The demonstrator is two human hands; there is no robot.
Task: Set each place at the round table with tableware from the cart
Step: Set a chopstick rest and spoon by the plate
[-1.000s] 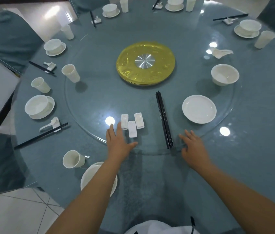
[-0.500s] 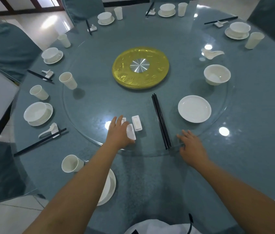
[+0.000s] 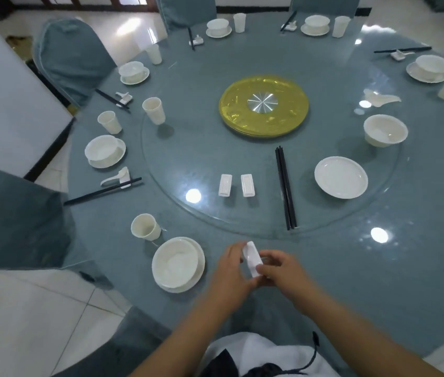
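A white chopstick rest (image 3: 253,257) is held between my left hand (image 3: 233,270) and my right hand (image 3: 280,269) just above the table's near edge. Both hands pinch it, one from each side. Left of them stand a bowl on a plate (image 3: 177,264) and a white cup (image 3: 145,229). On the glass turntable (image 3: 242,221) lie two more white rests (image 3: 235,185), black chopsticks (image 3: 285,187), an empty plate (image 3: 340,177), a bowl (image 3: 385,130) and a spoon (image 3: 382,97).
Set places with bowls, cups, spoons and chopsticks ring the round table (image 3: 419,240) on the left and far side. A yellow disc (image 3: 263,104) marks the turntable's centre. A lone cup (image 3: 154,110) stands on the glass at left. Covered chairs (image 3: 71,55) surround the table.
My left hand picked one rest off the turntable and drew it back to the near edge. My right hand left the turntable rim and joined it on the rest. The camera pulled back.
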